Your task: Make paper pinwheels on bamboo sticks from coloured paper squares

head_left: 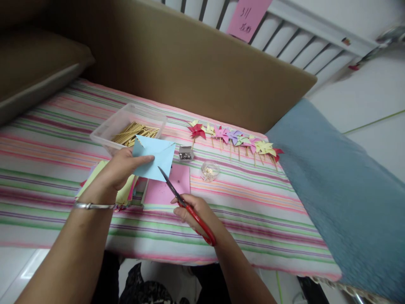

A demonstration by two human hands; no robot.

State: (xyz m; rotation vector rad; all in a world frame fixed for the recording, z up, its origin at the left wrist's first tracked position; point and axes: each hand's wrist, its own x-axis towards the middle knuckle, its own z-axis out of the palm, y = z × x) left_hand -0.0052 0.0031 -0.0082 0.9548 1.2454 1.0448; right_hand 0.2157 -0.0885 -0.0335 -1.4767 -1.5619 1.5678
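A light blue square of paper (155, 162) is pinched at its left side by my left hand (125, 166), thumb on top. Cuts run in from its two upper corners. My right hand (196, 213) grips red-handled scissors (200, 223), whose dark blades point up and left at the paper's lower right part. The blades look nearly closed, and I cannot tell whether they touch the paper. Beneath lies a pink paper pad (177, 185). Beside my left wrist is a stack of coloured paper (126, 192), partly hidden by my arm.
A clear plastic bin (104, 131) holds thin wooden sticks (134, 133). A small box of metal pins (185, 154) and a round clear dish (210, 171) with small pale pieces stand nearby. Several paper pinwheels (234, 136) lie along the back of the striped cloth (253, 207), before a brown board (190, 63).
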